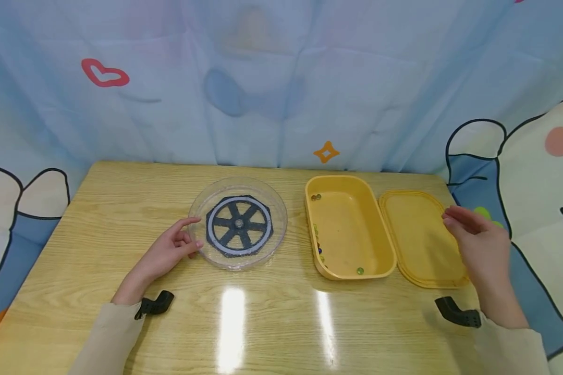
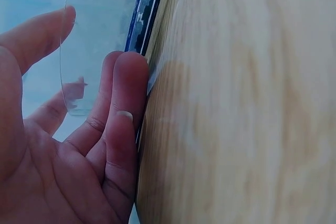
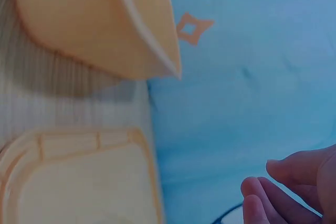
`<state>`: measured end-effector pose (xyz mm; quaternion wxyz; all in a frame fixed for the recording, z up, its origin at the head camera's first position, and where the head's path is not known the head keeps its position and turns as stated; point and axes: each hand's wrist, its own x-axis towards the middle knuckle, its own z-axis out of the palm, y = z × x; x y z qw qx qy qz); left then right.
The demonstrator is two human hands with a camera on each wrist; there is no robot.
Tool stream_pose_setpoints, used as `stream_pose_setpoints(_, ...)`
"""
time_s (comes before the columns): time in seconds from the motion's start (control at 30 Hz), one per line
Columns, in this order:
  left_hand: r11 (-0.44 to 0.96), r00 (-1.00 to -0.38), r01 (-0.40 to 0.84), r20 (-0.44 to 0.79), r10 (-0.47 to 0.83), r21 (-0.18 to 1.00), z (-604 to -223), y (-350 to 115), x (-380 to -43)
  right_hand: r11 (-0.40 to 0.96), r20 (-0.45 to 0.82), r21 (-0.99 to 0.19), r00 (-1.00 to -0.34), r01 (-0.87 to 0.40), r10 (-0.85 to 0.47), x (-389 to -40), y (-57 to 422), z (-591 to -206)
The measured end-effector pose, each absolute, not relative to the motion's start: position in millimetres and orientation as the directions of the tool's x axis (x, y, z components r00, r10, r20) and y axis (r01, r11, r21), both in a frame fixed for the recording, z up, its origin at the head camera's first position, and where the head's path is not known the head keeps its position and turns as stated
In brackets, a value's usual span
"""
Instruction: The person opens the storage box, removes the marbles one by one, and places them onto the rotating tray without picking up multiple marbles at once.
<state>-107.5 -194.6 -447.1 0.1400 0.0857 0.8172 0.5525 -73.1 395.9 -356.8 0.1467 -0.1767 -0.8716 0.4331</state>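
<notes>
A clear round plastic dish (image 1: 278, 237) lies on the left half of the table. Inside it is a dark octagonal piece (image 1: 266, 227) with spokes and a pale ring. My left hand (image 1: 171, 249) holds the dish at its left edge, thumb and index tips over the rim. The other fingers (image 2: 131, 77) curl low against its outer wall in the left wrist view. My right hand (image 1: 487, 250) hovers over the right edge of a yellow lid (image 1: 417, 234). Its fingers bend loosely, with nothing visible between them and the thumb.
A yellow tub (image 1: 349, 229) stands between the dish and the lid. Several small glass marbles lie in it, mostly along its left side, with a green marble (image 1: 360, 271) near the front. A patterned blue curtain (image 1: 262, 104) hangs behind the wooden table (image 1: 169, 312).
</notes>
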Motion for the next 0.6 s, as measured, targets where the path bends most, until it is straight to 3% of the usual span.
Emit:
stream_pose_setpoints(0.4,0.365,-0.944,-0.025,-0.142,0.297,0.931,-446.8,-193.7,-107.4,0.743,0.183,-0.669,-0.972,-0.013,0.148,-108.9,341.2,-328.4)
stream_pose_setpoints(0.6,0.368,-0.947,-0.027,-0.142,0.289,0.929,-446.4,-194.5,-107.1,0.710,0.136,-0.703,-0.988,-0.044,0.073,-133.7,319.7,-329.2)
